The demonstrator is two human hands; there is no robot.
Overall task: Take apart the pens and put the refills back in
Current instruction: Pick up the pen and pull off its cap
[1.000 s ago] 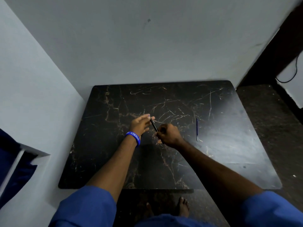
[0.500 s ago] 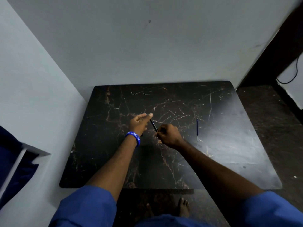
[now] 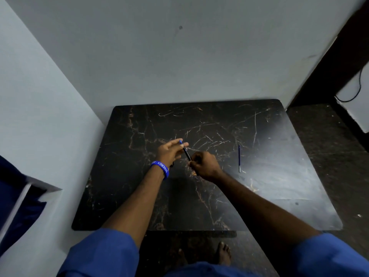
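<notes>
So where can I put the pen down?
On the table, the far strip by the wall is bare, the near right corner too, and right of the refill. Crowded centre: the left hand and right hand hold the pen.

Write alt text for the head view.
Two hands hold a dark pen above a black marble table: right hand grips the near end, left hand pinches the blue far end. A blue refill lies to their right.
</notes>
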